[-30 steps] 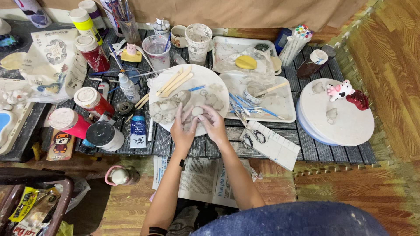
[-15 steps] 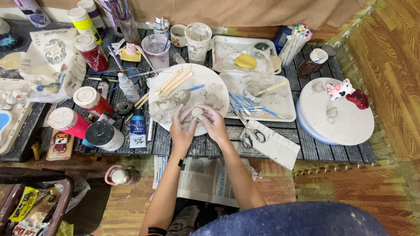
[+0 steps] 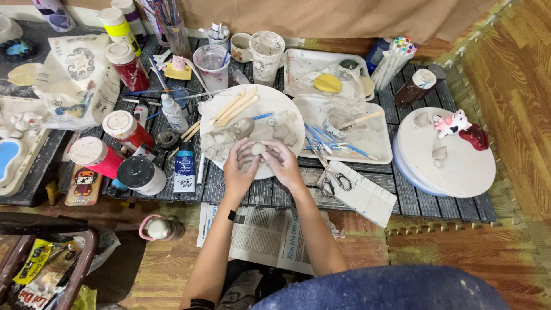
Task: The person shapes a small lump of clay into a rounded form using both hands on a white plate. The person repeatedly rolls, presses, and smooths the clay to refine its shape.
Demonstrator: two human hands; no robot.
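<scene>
Clay ball (image 3: 259, 148) pinched between left hand (image 3: 239, 168) and right hand (image 3: 282, 163).

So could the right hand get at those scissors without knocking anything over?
Probably yes. The scissors lie flat just beside the right hand, with only bare table slats between them. But both hands are cupped round a small clay ball, so that would need setting down first.
</scene>
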